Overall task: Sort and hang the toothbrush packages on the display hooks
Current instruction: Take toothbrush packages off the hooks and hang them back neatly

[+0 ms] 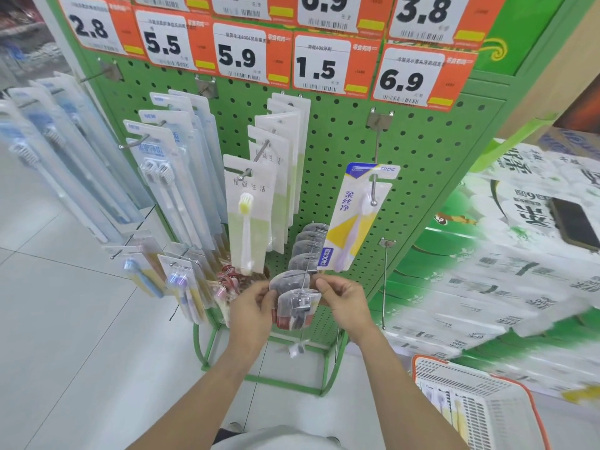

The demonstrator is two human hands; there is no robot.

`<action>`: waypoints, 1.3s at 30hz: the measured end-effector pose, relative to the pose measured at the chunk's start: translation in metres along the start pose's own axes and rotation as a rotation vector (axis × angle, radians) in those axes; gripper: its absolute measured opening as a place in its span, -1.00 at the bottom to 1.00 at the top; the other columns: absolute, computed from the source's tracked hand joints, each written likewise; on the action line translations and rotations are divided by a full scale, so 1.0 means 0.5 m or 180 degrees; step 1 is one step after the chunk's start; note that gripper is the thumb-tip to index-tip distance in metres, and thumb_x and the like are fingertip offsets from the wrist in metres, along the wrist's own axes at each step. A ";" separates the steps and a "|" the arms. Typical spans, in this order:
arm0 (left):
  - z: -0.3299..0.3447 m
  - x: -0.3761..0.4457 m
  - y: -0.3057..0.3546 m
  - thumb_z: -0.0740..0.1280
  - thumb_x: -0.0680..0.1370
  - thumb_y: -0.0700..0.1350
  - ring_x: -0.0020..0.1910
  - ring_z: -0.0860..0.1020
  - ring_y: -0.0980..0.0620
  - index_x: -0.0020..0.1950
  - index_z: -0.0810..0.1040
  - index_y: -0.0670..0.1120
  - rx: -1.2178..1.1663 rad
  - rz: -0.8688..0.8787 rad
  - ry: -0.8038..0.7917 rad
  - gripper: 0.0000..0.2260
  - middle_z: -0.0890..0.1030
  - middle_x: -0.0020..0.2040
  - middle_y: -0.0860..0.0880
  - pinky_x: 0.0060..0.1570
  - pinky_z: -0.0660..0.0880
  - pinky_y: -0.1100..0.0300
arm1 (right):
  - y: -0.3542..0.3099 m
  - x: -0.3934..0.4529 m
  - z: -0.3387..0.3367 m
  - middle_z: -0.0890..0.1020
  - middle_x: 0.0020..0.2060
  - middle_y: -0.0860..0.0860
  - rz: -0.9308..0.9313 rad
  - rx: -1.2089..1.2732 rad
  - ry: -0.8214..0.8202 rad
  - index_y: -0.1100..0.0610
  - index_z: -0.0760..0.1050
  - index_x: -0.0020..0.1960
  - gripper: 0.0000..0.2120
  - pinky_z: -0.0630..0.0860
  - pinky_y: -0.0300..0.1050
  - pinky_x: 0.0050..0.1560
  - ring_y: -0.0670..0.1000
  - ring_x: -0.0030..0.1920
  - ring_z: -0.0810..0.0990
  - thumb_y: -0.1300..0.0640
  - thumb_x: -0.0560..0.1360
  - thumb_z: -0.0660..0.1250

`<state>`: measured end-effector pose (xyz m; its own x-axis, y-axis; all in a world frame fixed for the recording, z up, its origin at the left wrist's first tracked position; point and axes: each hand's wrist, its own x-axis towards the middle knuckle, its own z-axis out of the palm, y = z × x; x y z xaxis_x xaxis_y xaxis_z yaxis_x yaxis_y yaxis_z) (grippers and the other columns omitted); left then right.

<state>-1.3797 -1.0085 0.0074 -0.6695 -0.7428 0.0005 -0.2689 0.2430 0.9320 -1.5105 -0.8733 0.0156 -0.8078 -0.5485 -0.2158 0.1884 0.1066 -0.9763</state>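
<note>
The left hand (251, 308) pinches the left edge of a clear pack (297, 308) at the tip of a low hook (305, 277) on the green pegboard (406, 151). The right hand (344, 303) pinches its right edge. A basket (474, 404) sits at lower right.

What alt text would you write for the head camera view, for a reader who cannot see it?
Both hands, left hand and right hand, pinch a small clear package at the tip of a low hook on a green pegboard display. Toothbrush packages hang above under orange price tags; a shopping basket sits lower right.
</note>
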 end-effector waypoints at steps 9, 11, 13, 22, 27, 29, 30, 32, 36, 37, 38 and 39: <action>-0.013 -0.026 0.016 0.29 0.65 -0.16 -0.18 0.57 0.27 0.07 0.60 -0.03 0.0273 0.0040 0.0572 -0.90 0.62 -0.17 0.15 -0.17 0.45 0.38 | 0.015 -0.051 0.001 0.71 0.12 -0.06 -0.0320 -0.0184 0.0103 0.04 0.63 0.19 -0.77 0.52 -0.05 0.28 -0.03 0.20 0.65 0.03 0.55 0.42; -0.018 -0.038 0.021 0.29 0.65 -0.13 -0.14 0.56 0.27 0.06 0.59 -0.06 0.0260 0.0011 0.0699 -0.91 0.62 -0.16 0.14 -0.18 0.41 0.36 | 0.013 -0.059 0.004 0.73 0.08 -0.04 -0.0353 -0.0146 0.0118 0.08 0.65 0.15 -0.81 0.54 -0.06 0.25 -0.02 0.17 0.67 0.08 0.56 0.42; -0.023 -0.051 0.019 0.29 0.65 -0.11 -0.13 0.58 0.20 0.01 0.57 -0.03 0.0173 -0.0037 0.0763 -0.92 0.61 -0.16 0.13 -0.14 0.47 0.19 | 0.005 -0.069 0.008 0.74 0.00 -0.05 -0.0393 -0.0101 0.0168 0.10 0.67 0.08 -0.86 0.56 -0.11 0.18 -0.04 0.09 0.69 0.10 0.54 0.44; -0.046 -0.092 0.018 0.34 0.62 -0.10 -0.18 0.60 -0.02 -0.11 0.52 0.04 0.0030 -0.0527 0.0865 -0.89 0.63 -0.21 0.03 -0.13 0.55 -0.04 | 0.019 -0.078 0.014 0.74 -0.12 -0.07 -0.0554 -0.0446 0.0407 0.03 0.69 -0.07 -0.93 0.62 -0.02 0.08 0.00 -0.06 0.71 0.19 0.50 0.51; -0.062 -0.129 0.011 0.23 0.67 -0.03 -0.21 0.59 0.03 -0.02 0.43 -0.02 0.0090 -0.0573 0.0594 -0.89 0.61 -0.21 0.02 -0.24 0.47 0.10 | 0.011 -0.090 0.024 0.73 -0.10 -0.16 -0.0569 -0.0564 0.0505 0.04 0.68 0.00 -0.90 0.57 -0.25 0.04 -0.12 -0.06 0.68 0.15 0.49 0.52; -0.070 -0.141 0.009 0.21 0.68 -0.01 -0.24 0.59 0.11 -0.02 0.41 0.03 0.0006 -0.0628 0.0533 -0.91 0.61 -0.19 0.03 -0.24 0.48 0.11 | 0.008 -0.100 0.027 0.71 -0.07 -0.15 -0.0631 -0.0625 0.0718 0.04 0.64 0.02 -0.86 0.54 -0.34 0.02 -0.15 -0.02 0.66 0.14 0.49 0.53; -0.075 -0.144 0.008 0.21 0.68 -0.01 -0.25 0.59 0.15 -0.02 0.41 0.06 -0.0053 -0.0672 0.0519 -0.91 0.63 -0.18 0.03 -0.23 0.49 0.11 | 0.010 -0.108 0.028 0.70 -0.07 -0.12 -0.0733 -0.0693 0.0878 0.03 0.63 0.01 -0.87 0.54 -0.33 0.01 -0.14 -0.01 0.65 0.15 0.49 0.52; -0.084 -0.149 0.005 0.22 0.67 -0.01 -0.26 0.59 0.21 0.01 0.44 0.03 -0.0266 -0.0765 0.0512 -0.92 0.65 -0.14 0.03 -0.25 0.48 0.19 | 0.018 -0.130 0.031 0.66 -0.12 -0.08 -0.0964 -0.0841 0.1152 -0.02 0.59 -0.05 -0.84 0.56 -0.25 -0.04 -0.09 -0.07 0.63 0.23 0.51 0.48; -0.099 -0.149 0.004 0.27 0.66 -0.04 -0.39 0.58 0.25 0.04 0.52 -0.08 -0.0650 -0.1085 0.0679 -0.88 0.67 -0.29 0.04 -0.38 0.45 0.39 | 0.041 -0.181 0.036 0.66 -0.21 -0.15 -0.0849 -0.0954 0.0531 -0.04 0.58 -0.07 -0.78 0.53 -0.27 -0.13 -0.12 -0.20 0.60 0.28 0.51 0.46; -0.103 -0.149 0.000 0.28 0.66 -0.04 -0.39 0.60 0.23 0.04 0.53 -0.10 -0.0818 -0.1230 0.0697 -0.86 0.68 -0.32 0.05 -0.37 0.48 0.37 | 0.045 -0.190 0.038 0.68 -0.17 -0.15 -0.0622 -0.0967 0.0161 -0.03 0.59 -0.01 -0.82 0.55 -0.28 -0.11 -0.12 -0.16 0.63 0.23 0.51 0.48; -0.105 -0.148 -0.004 0.30 0.66 -0.04 -0.34 0.64 0.16 0.04 0.55 -0.12 -0.1049 -0.1399 0.0699 -0.85 0.70 -0.30 0.05 -0.30 0.55 0.28 | 0.050 -0.197 0.040 0.69 -0.11 -0.14 -0.0325 -0.0965 -0.0223 -0.02 0.59 0.07 -0.81 0.56 -0.28 -0.06 -0.12 -0.10 0.65 0.16 0.51 0.50; -0.108 -0.147 -0.009 0.31 0.65 -0.04 -0.26 0.67 0.04 0.05 0.56 -0.13 -0.1273 -0.1568 0.0690 -0.84 0.72 -0.26 0.02 -0.19 0.61 0.13 | 0.055 -0.202 0.042 0.70 -0.05 -0.11 0.0001 -0.0957 -0.0576 -0.03 0.58 0.15 -0.75 0.58 -0.26 -0.01 -0.12 -0.04 0.67 0.09 0.50 0.51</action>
<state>-1.2918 -0.9886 0.0227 -0.3686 -0.8265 -0.4256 -0.2022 -0.3756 0.9045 -1.4119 -0.8326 0.0107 -0.6906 -0.6837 -0.2358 -0.0061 0.3315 -0.9434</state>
